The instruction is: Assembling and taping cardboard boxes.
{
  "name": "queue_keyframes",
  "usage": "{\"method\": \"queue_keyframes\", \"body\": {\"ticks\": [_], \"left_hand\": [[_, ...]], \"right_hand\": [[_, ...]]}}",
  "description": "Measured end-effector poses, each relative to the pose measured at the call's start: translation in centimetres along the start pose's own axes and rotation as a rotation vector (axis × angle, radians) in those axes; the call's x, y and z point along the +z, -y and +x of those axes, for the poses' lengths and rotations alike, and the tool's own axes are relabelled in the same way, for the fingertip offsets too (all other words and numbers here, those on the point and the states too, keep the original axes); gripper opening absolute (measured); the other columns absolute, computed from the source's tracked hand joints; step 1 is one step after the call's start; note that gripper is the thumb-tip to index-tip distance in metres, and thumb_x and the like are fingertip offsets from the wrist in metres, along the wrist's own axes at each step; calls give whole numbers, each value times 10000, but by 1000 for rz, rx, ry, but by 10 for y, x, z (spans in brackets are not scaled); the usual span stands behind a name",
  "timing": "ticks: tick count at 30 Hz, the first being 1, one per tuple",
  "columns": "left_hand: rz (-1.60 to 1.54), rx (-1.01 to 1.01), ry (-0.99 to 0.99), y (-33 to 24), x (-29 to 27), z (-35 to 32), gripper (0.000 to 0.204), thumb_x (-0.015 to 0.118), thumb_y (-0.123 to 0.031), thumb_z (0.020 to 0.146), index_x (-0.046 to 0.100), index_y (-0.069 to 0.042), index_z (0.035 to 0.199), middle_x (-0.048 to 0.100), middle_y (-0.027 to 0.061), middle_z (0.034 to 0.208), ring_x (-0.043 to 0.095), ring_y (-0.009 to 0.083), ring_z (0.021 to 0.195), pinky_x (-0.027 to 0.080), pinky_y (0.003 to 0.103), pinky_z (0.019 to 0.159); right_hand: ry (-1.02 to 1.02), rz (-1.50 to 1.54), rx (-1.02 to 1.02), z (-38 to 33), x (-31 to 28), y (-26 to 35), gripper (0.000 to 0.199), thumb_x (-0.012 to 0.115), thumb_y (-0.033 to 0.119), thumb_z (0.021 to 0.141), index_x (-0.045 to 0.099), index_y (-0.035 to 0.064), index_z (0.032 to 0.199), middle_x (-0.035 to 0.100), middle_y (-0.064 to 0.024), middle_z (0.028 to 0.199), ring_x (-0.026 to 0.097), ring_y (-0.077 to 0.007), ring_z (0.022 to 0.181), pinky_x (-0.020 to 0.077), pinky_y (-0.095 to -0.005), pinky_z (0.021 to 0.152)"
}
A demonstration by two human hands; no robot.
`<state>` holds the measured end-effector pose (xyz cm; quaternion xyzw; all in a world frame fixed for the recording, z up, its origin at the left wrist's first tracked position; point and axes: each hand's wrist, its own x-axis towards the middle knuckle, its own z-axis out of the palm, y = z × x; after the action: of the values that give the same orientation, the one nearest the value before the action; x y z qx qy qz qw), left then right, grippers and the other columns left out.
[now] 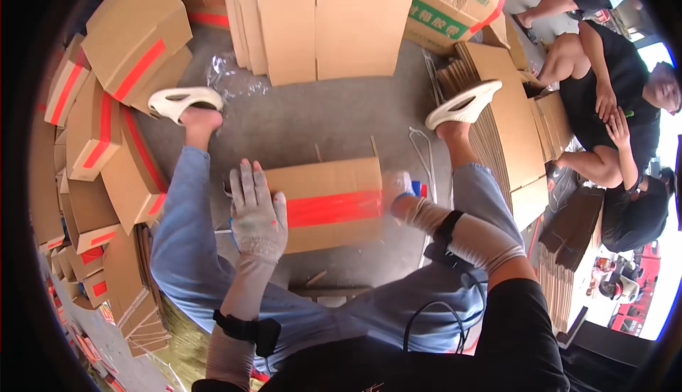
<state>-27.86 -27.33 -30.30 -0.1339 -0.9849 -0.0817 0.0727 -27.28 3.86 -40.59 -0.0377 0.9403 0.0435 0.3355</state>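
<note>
All around the red-taped box point(334, 179) spreads a grey floor point(284, 125), largest of everything in view. Left of the box, a heap of brown cartons point(145, 44) bears red strips, some leaning on others. To its right, well apart, seated in dark clothes, is a co-worker point(625, 86) whose two hands are close together. Nearer on that side lies a stack of folded cardboard point(508, 108); beyond the box stand flat cardboard sheets point(355, 29). The box itself lies between the person's knees, a wide red band running along its upper face. Crumpled clear film point(238, 79) rests beyond its left end. Over that left end lies the gloved left hand point(259, 218), fingers point(247, 186) extended and slightly spread, thumb apart. At the right end, the right hand point(398, 196) is blurred; whether its fingers are pinching I cannot tell. Just beside it shows a small blue-and-red piece point(418, 189).
</note>
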Motion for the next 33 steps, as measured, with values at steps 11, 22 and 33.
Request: {"method": "queue_keyframes", "body": {"ticks": [11,22,33], "left_hand": [[-6,-22,-44,22,7,-30,717,587,-338,937,381,18,1524,347,216,1591,333,464,1442,414,528,1105],[-1652,-522,359,51,-7,-54,813,802,-216,871,359,-59,1534,518,126,1431,547,194,1265,520,349,990],[-1241,125,-378,38,-130,1,966,861,-82,737,338,15,1543,405,184,1561,342,297,1482,337,419,1187]], "right_hand": [[-16,179,-119,32,15,15,306,686,394,828,782,189,1034,752,-105,1088,712,-327,1049,561,-472,884],[-498,761,259,-95,-28,1,674,810,402,726,492,50,1205,707,-283,1034,684,-450,1028,545,-518,872],[-1478,1286,117,-188,-162,29,741,899,318,725,504,34,1284,648,-134,1142,666,-286,1047,506,-378,942]]}}
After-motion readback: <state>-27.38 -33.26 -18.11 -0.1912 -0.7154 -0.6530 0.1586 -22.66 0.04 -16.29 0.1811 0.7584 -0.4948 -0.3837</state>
